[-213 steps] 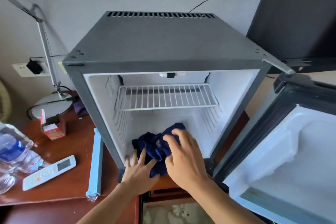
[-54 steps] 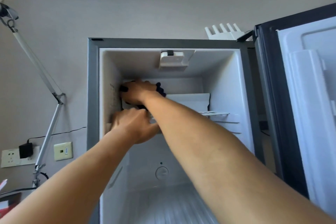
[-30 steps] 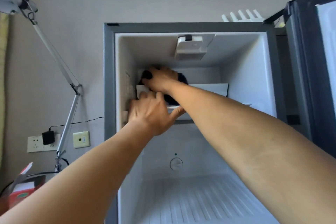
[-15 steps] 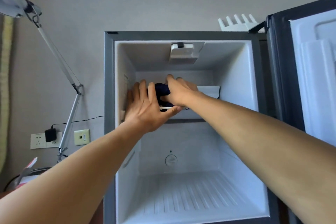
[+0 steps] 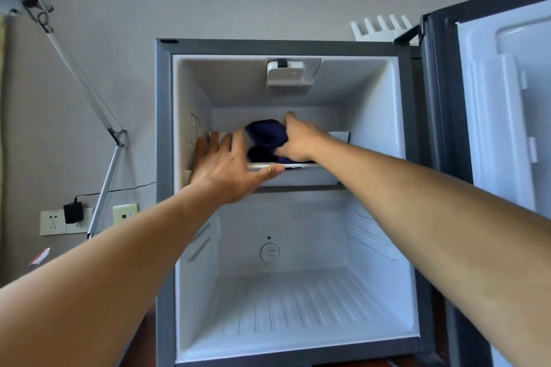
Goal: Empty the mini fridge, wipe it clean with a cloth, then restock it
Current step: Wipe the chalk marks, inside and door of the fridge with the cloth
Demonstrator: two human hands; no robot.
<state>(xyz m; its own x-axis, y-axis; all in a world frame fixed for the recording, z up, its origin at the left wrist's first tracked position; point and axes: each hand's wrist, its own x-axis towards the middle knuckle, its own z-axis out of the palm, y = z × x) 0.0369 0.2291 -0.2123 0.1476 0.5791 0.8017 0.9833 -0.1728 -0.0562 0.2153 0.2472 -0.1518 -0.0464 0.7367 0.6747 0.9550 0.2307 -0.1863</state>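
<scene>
Head view, cloth: dark blue, bunched on the wire shelf [image 5: 293, 164] toward the back of the upper compartment; bunched most likely to give a thick pad for scrubbing.
Head view, right hand [image 5: 301, 140]: closed over the right side of the cloth [image 5: 265, 135], fingers curled into it, probably pressing it against shelf and back wall.
Head view, left hand [image 5: 229, 167]: spread flat, fingers straight against the left inner wall beside the shelf's left end, thumb lying along the shelf's front edge; holding nothing, apparently bracing the shelf against tipping or sliding under the rubbing.
Head view, mini fridge [image 5: 164, 158]: emptied, white lining bare, ribbed floor without bottles or cans; wiping stage judged under way, restocking not begun.
Head view, door [image 5: 507, 128]: swung wide to the right, leaving room for both forearms.
Head view, light housing [image 5: 287, 76]: fixed to the ceiling of the compartment, just above the working hands; a likely knock point.
Head view, surroundings: desk lamp arm [image 5: 86, 80] and wall socket [image 5: 53, 222] with black plug to the left, well apart from the fridge.
</scene>
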